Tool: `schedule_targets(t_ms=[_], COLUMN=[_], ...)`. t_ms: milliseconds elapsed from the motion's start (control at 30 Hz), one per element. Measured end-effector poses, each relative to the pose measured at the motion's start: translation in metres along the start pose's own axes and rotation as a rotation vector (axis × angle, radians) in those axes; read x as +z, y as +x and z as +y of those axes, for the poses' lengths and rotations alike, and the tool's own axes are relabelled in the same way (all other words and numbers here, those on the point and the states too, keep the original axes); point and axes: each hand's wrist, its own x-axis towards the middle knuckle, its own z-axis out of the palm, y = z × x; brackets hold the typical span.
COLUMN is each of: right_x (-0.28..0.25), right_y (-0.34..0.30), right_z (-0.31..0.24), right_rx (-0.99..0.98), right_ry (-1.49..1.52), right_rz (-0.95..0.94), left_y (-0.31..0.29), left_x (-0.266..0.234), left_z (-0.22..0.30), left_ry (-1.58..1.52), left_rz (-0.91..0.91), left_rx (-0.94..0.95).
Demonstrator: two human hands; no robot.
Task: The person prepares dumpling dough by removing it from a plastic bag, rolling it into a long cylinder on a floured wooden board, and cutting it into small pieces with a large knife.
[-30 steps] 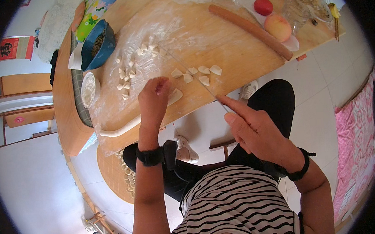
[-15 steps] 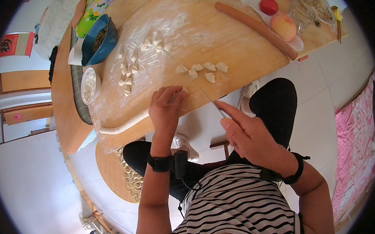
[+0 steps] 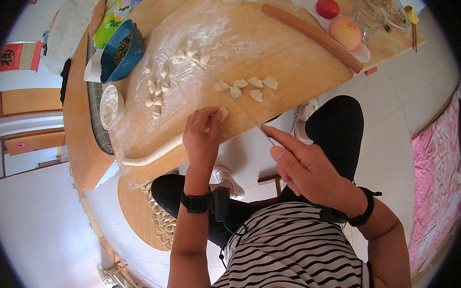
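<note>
My left hand (image 3: 202,132) is closed over the right end of a long dough rope (image 3: 153,157) near the board's front edge; a stub of dough shows past its fingertips. In my right hand (image 3: 305,163) is a knife (image 3: 240,105), its long thin blade reaching forward and left, just beyond the stub. Whether blade and dough touch I cannot tell. Several cut dough pieces (image 3: 256,95) lie right of the blade, and more dough pieces (image 3: 157,89) are scattered farther left on the floured wooden board (image 3: 310,72).
At the back left stand a blue bowl (image 3: 127,63) of dark filling and a white bowl (image 3: 111,105) of flour. A rolling pin (image 3: 313,37) lies at the right, beside a peach (image 3: 345,33) and a red round item (image 3: 327,8). Shaped dumplings (image 3: 163,223) fill a round tray below.
The knife blade has turned and now shows as a long line reaching farther over the board. My left hand has stayed on the dough rope, shifting only slightly.
</note>
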Motion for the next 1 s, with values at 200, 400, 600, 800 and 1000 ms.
schedule_targets(t_ms=[200, 400, 600, 800, 1000], right_x=[0.021, 0.027, 0.033, 0.045, 0.042], right_y=[0.003, 0.004, 0.006, 0.043, 0.062], right_z=[0.013, 0.008, 0.01, 0.005, 0.009], right_rx=[-0.074, -0.02, -0.114, -0.15, -0.221], right_ry=[-0.065, -0.151, -0.247, -0.502, -0.363], right_rz=[-0.052, -0.066, -0.006, 0.023, 0.077], left_y=[-0.01, -0.012, -0.013, -0.01, -0.002], left_x=[-0.006, -0.003, -0.002, -0.006, -0.009], left_z=[-0.01, -0.018, -0.015, -0.012, -0.025], left_ry=[-0.133, -0.11, -0.16, -0.082, 0.027], left_rz=[0.011, 0.015, -0.001, -0.033, 0.055], left_rx=[-0.153, -0.063, -0.067, 0.084, 0.087])
